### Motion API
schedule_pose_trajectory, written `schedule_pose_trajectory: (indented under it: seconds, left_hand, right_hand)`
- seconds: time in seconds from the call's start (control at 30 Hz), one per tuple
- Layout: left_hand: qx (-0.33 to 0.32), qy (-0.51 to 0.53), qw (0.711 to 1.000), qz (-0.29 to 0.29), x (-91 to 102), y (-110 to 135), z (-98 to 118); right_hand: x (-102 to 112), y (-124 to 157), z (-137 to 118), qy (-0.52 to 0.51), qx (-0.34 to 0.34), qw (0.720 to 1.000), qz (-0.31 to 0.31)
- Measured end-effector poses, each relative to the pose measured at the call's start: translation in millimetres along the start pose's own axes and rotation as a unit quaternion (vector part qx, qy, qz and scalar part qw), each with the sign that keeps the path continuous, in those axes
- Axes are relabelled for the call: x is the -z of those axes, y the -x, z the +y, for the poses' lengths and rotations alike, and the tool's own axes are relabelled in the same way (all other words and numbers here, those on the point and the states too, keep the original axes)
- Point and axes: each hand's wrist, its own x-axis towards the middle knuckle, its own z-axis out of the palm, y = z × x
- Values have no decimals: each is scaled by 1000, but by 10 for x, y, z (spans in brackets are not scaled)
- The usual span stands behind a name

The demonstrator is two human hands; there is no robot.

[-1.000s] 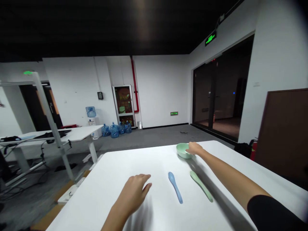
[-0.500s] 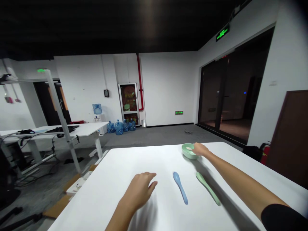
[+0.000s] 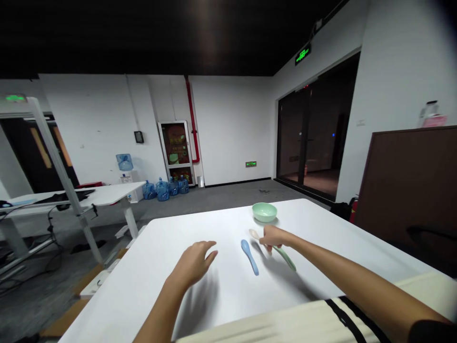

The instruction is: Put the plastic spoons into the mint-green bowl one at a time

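A cream spoon [image 3: 254, 234] is gripped in my right hand [image 3: 274, 237], its bowl end pointing away from me to the left. Partly hidden under that hand, a green spoon [image 3: 286, 259] lies on the white table [image 3: 171, 243]. To its left rests a blue spoon [image 3: 250, 257], handle toward me. Beyond my right hand stands a light green bowl [image 3: 264, 213] near the table's far edge. My left hand [image 3: 195, 261] hovers over the table left of the blue spoon, thumb and fingers apart, holding nothing.
Cream cloth with black stripes [image 3: 285, 324] covers the near edge of view. A brown partition [image 3: 410, 181] stands to the right. At left are another white table [image 3: 117, 191] with a metal post and cardboard [image 3: 87, 281] on the floor. Blue water bottles [image 3: 162, 189] sit by the far wall.
My right hand has come out of the bowl toward me with the cream spoon and is now above the green spoon. The view has turned right. My left hand stays open.
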Motion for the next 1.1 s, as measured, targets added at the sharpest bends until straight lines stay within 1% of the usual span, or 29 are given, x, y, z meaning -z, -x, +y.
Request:
schedule_pose_trajectory:
  seconds: [0.1, 0.2, 0.4, 0.57, 0.77, 1.1]
  left_hand:
    - [5, -1, 1000, -1, -11, 7, -16]
    - [9, 0, 1000, 0, -12, 15, -15]
    - [13, 2, 1000, -6, 6, 30, 3]
    - [8, 2, 1000, -7, 8, 29, -1]
    - [10, 2, 1000, -8, 15, 38, 6]
    - [13, -1, 1000, -7, 16, 36, 8]
  right_hand:
    - [-147, 56, -13, -6, -6, 1000, 6]
    - [-236, 71, 4, -20, -6, 1000, -1]
    - [-350, 31, 75, -9, -9, 1000, -16]
    - [-412, 24, 72, 11, -5, 999, -30]
    - [-448, 43, 37, 47, -8, 998, -28]
    - [-387, 162, -58, 52, -10, 998, -27]
